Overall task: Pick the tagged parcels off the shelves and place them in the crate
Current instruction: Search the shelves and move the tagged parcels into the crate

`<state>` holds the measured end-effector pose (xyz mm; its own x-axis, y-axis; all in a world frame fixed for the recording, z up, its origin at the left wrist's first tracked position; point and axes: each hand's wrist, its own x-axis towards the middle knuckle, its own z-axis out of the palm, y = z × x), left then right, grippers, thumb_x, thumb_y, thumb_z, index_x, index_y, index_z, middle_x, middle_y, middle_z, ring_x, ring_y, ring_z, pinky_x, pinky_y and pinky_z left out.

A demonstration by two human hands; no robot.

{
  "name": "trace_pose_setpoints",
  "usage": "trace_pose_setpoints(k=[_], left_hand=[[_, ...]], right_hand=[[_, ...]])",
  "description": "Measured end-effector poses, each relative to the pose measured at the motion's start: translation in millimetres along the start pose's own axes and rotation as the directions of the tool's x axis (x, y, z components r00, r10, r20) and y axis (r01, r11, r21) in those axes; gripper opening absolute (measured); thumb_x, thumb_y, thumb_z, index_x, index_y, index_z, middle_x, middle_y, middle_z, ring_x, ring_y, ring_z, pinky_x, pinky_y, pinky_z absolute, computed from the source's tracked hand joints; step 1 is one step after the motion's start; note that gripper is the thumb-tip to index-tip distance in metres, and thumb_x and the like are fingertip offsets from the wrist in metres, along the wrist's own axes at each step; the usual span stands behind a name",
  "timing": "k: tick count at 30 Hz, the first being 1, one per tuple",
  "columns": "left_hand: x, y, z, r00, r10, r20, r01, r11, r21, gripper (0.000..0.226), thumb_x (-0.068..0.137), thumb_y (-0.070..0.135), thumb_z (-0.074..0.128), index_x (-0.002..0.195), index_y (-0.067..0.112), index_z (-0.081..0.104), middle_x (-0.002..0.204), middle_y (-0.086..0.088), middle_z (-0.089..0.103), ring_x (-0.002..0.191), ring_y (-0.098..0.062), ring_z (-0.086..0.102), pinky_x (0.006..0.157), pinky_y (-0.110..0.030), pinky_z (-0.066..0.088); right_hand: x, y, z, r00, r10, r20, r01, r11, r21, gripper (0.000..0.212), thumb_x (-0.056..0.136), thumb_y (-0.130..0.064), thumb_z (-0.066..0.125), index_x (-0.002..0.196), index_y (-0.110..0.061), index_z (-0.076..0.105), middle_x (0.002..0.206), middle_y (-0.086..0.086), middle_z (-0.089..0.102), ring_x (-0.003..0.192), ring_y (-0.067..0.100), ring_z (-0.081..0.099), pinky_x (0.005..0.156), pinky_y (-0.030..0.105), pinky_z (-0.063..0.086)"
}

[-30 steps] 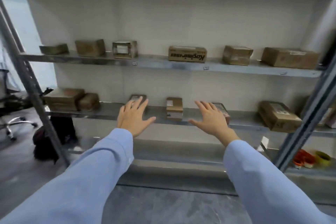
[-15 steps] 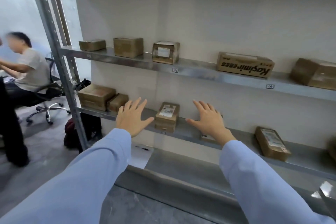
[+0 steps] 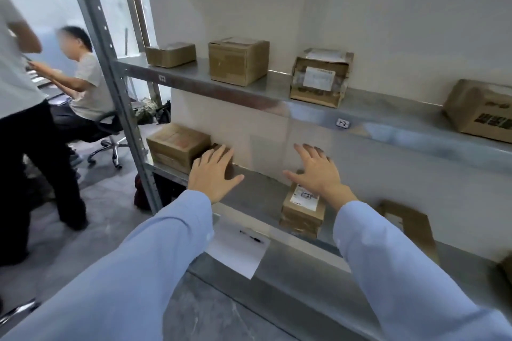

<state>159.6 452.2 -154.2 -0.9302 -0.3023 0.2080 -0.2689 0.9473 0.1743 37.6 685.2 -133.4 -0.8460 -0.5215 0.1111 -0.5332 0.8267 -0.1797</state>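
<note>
Both my hands are stretched out flat towards the metal shelving, fingers spread, holding nothing. My left hand (image 3: 213, 174) hovers in front of a small brown parcel (image 3: 228, 159) beside a larger cardboard box (image 3: 177, 147) on the middle shelf (image 3: 257, 196). My right hand (image 3: 315, 171) hovers just above a small parcel with a white label (image 3: 303, 209) on the same shelf. On the upper shelf (image 3: 249, 93) stand a flat box (image 3: 170, 54), a cube box (image 3: 238, 61) and a box with a white label (image 3: 320, 77). No crate is in view.
A printed box (image 3: 482, 111) sits at the upper shelf's right end. A flat parcel (image 3: 410, 225) lies right of my right arm. Paper with a pen (image 3: 239, 248) lies on the bottom shelf. The rack's upright post (image 3: 110, 69) stands left. Two people (image 3: 80, 83) are at the left.
My view has swung left and closer to the shelves. Both hands stay open and spread; the labelled parcel now lies under my right hand instead of between the hands.
</note>
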Motion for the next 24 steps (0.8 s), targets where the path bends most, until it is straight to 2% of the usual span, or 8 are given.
trace_pose_setpoints(k=[4, 8, 12, 18, 24], left_hand=[[37, -39, 17, 0.999, -0.029, 0.036, 0.03, 0.999, -0.021, 0.075, 0.093, 0.062, 0.044, 0.155, 0.028, 0.019, 0.163, 0.005, 0.015, 0.147, -0.023, 0.016, 0.116, -0.041, 0.019], [76, -80, 40, 0.995, -0.008, 0.1, 0.013, 0.999, -0.045, 0.075, 0.094, 0.06, 0.045, 0.155, 0.028, 0.018, 0.163, 0.005, 0.014, 0.148, -0.023, 0.015, 0.116, -0.042, 0.018], [114, -123, 64, 0.986, 0.022, 0.168, -0.008, 0.997, -0.081, 0.076, 0.093, 0.061, 0.047, 0.155, 0.029, 0.018, 0.163, 0.005, 0.014, 0.147, -0.022, 0.016, 0.115, -0.042, 0.021], [153, -176, 97, 0.948, 0.115, 0.298, -0.054, 0.977, -0.204, 0.078, 0.09, 0.057, 0.055, 0.154, 0.03, 0.02, 0.163, 0.007, 0.013, 0.147, -0.02, 0.017, 0.115, -0.042, 0.029], [172, -200, 131, 0.914, 0.14, 0.38, -0.009, 0.945, -0.327, 0.08, 0.088, 0.052, 0.061, 0.153, 0.032, 0.02, 0.163, 0.007, 0.011, 0.146, -0.022, 0.019, 0.109, -0.047, 0.038]], right_hand=[[49, -25, 26, 1.0, -0.021, 0.005, 0.021, 0.999, 0.034, 0.08, 0.09, -0.059, 0.055, 0.155, -0.028, 0.02, 0.161, 0.002, 0.023, 0.147, 0.025, 0.019, 0.117, 0.043, 0.024], [93, -54, 57, 1.0, -0.016, 0.027, 0.014, 0.997, 0.077, 0.078, 0.091, -0.057, 0.056, 0.155, -0.028, 0.021, 0.162, 0.001, 0.021, 0.148, 0.023, 0.018, 0.117, 0.041, 0.023], [128, -88, 94, 0.996, 0.056, 0.064, -0.063, 0.99, 0.122, 0.08, 0.09, -0.058, 0.056, 0.155, -0.028, 0.019, 0.163, 0.0, 0.018, 0.149, 0.022, 0.015, 0.117, 0.039, 0.02], [159, -137, 146, 0.979, 0.171, 0.115, -0.19, 0.966, 0.178, 0.081, 0.09, -0.061, 0.056, 0.155, -0.03, 0.02, 0.162, -0.001, 0.02, 0.149, 0.021, 0.017, 0.116, 0.04, 0.026], [169, -157, 189, 0.961, 0.223, 0.166, -0.256, 0.943, 0.213, 0.079, 0.089, -0.061, 0.057, 0.154, -0.031, 0.022, 0.161, -0.002, 0.024, 0.147, 0.02, 0.023, 0.113, 0.038, 0.032]])
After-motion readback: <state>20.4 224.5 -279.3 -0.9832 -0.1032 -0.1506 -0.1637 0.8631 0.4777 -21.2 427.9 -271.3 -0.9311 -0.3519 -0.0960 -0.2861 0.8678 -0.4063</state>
